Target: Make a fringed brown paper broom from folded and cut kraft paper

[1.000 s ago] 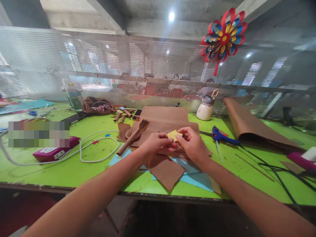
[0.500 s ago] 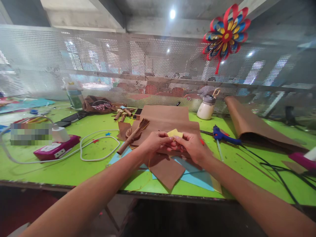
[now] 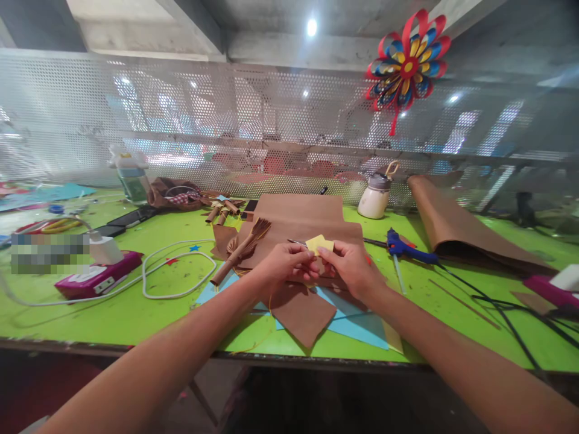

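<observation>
My right hand (image 3: pixel 353 265) pinches a small yellow paper piece (image 3: pixel 320 242) with angular corners at its lower right. On the other side, the closed fingers of my left hand (image 3: pixel 289 264) grip its lower left edge. Beneath both hands lie a brown paper sheet (image 3: pixel 303 316) and light blue paper (image 3: pixel 357 331). A rolled brown paper tube with a fringed end (image 3: pixel 235 259) rests left of my left hand. Beyond the hands spreads a larger brown paper sheet (image 3: pixel 298 208). A thin dark pointed tip shows by my left fingers; the rest of it is hidden.
A blue glue gun (image 3: pixel 409 248) with its black cord lies right of my hands. Left are a purple power strip (image 3: pixel 102 274), a white cable (image 3: pixel 181 295) and small paper stars. A white bottle (image 3: pixel 374 199) and a folded brown paper roll (image 3: pixel 452 223) stand toward the back right.
The view has shifted slightly. My left fingers have loosened and moved a little against the yellow paper, while my right hand keeps its pinch. The thin dark tip has come into sight.
</observation>
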The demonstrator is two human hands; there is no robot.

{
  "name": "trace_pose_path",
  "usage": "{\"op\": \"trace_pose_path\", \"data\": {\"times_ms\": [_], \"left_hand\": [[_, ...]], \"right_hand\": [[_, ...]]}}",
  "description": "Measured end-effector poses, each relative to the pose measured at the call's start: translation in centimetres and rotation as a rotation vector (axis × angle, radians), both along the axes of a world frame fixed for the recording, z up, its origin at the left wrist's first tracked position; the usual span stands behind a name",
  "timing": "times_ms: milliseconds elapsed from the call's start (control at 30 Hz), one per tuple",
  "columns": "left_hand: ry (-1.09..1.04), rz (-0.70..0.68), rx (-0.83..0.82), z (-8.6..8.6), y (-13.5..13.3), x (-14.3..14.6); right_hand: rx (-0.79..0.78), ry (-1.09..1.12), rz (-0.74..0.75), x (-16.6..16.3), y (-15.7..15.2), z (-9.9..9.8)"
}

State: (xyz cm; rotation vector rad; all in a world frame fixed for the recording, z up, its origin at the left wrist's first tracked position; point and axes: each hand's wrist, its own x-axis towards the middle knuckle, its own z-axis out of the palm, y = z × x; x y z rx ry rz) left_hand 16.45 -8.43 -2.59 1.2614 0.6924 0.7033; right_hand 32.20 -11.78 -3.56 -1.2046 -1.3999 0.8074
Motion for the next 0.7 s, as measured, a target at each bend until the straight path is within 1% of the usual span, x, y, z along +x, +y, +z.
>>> {"op": "trace_pose_path", "data": {"times_ms": [100, 200, 267, 333, 433, 533, 700], "left_hand": [[0.060, 0.051, 0.081, 0.08, -0.14, 0.20], [0.123, 0.099, 0.203, 0.28, -0.26, 0.38], [0.146, 0.094, 0.269, 0.33, -0.27, 0.46], [0.141, 0.079, 0.301, 0.24, -0.20, 0.50], [0.118, 0.077, 0.304, -0.16, 0.07, 0.50], [0.094, 0.082, 0.270, -0.51, 0.40, 0.41], [0.040, 0.072, 0.188, -0.35, 0.48, 0.20]], "right_hand": [[0.013, 0.011, 0.008, 0.08, 0.23, -0.38], [0.035, 0.018, -0.002, 0.13, 0.42, -0.68], [0.047, 0.025, -0.006, 0.13, 0.49, -0.79], [0.038, 0.041, -0.001, 0.11, 0.53, -0.86], [0.029, 0.070, -0.004, 0.02, 0.54, -0.90], [0.017, 0.102, 0.001, -0.20, 0.45, -0.81], [-0.062, 0.273, 0.181, -0.63, 0.10, -0.44]]}}
